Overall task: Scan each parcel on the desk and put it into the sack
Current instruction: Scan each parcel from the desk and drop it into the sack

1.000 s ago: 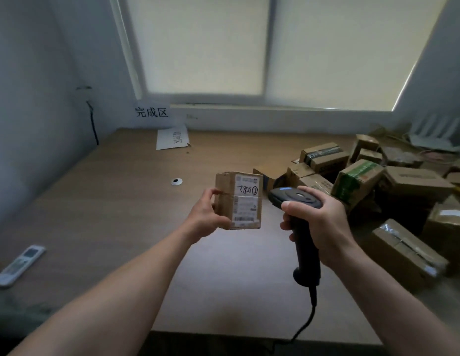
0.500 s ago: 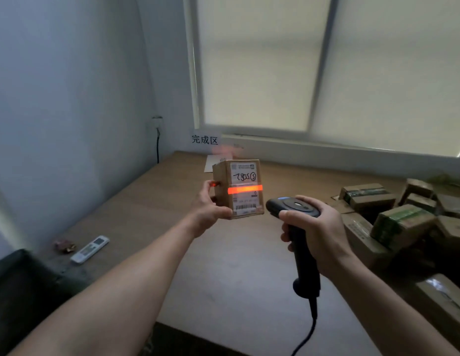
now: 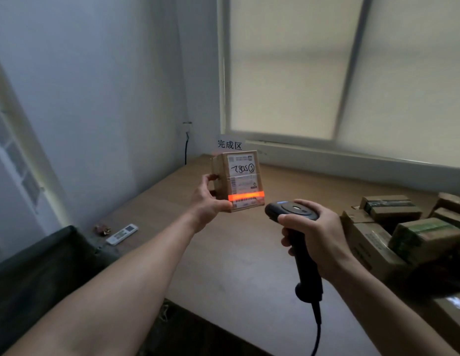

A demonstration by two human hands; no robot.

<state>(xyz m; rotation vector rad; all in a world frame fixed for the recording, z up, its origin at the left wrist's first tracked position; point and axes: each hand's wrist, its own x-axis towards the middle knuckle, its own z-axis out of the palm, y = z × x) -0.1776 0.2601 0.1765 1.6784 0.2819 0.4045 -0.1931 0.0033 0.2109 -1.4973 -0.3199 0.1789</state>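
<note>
My left fingers (image 3: 222, 206) pinch the parcel (image 3: 240, 181) by its left side, aloft toward the desk (image 3: 236, 273) far-left corner | my right fingers (image 3: 295, 219) wrap the scanner (image 3: 307, 268) | risk: red beam (image 3: 245, 196) rides the barcode's upper edge, may misread; edge grip could slip before the sack (image 3: 43, 265)

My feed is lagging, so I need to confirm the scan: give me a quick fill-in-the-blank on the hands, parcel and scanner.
The left hand holds the parcel ____ the desk, not on it.
The right hand grips the scanner by its ____.
The orange scan line crosses the parcel's label near its ____ edge.
Missing words: above; handle; bottom.
</note>
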